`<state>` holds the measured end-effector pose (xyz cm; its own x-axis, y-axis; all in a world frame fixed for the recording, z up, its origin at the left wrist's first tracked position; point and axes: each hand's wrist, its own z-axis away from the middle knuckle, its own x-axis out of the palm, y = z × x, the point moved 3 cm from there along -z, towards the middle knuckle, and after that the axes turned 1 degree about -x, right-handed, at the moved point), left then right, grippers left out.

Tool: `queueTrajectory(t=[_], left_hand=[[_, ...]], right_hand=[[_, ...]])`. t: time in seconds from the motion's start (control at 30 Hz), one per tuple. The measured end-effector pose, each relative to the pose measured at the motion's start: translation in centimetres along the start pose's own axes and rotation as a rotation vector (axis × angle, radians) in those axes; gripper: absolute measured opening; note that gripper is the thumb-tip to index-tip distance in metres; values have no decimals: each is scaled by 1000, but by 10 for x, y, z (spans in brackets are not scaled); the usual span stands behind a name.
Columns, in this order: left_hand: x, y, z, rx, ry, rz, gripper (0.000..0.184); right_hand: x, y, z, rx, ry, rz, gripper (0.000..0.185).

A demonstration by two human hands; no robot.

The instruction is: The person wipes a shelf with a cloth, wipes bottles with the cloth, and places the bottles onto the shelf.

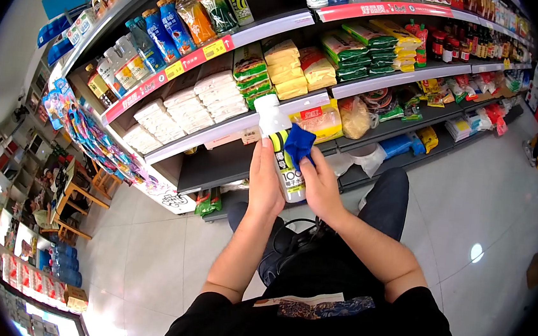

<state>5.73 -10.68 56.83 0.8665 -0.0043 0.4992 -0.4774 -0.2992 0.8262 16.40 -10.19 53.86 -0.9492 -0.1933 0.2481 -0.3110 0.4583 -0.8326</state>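
A white-capped bottle [293, 186] with a black, white and yellow-green label is held upright in front of the shelf. My left hand [267, 177] wraps round its left side. In my right hand [323, 184] is a dark blue cloth [299, 144], pressed against the upper right of the bottle's label. Behind the bottle, yellow packs [319, 121] lie on a lower shelf. A similar bottle [238, 1] stands on the upper shelf, at the end of a row of drinks.
Shelves [265, 30] with drinks, bagged goods and jars curve across the front. Hanging colourful packets [84, 123] are at the left shelf end. A wooden table [75, 192] stands farther left. Another person's foot [529, 152] is at the far right.
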Motion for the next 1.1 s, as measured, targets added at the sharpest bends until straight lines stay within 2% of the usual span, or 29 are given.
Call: queueTrajectory(t=[0.17,0.3,0.37,0.47,0.57,0.77,0.87,1.03,1.1], left_hand=[[-13,7,-12,-34,34,-51,45],[-11,11,-6,-12,-5,-146,40],[-8,11,3,50,39,-329,51],[-6,11,7,160,-17,-473,60],[-13,8,2,240,-54,-578,63],[-16,20,-2,330,-101,-865,59],[-3,33,8,291,-123,-935,56],[-2,19,18,293,-201,-909,54],[-1,10,22,206,-180,-713,54]], right_hand=[[1,0,33,53,-51,71,25],[2,3,30,-53,-31,122,26],[0,-3,22,-44,-38,107,26],[0,-3,12,-46,1,56,24],[-1,-5,13,-27,-2,106,26],[2,-12,22,-166,-61,295,28],[4,-5,15,-133,-42,257,27],[0,-13,-7,-137,43,96,28],[-1,-15,-11,-196,75,113,28]])
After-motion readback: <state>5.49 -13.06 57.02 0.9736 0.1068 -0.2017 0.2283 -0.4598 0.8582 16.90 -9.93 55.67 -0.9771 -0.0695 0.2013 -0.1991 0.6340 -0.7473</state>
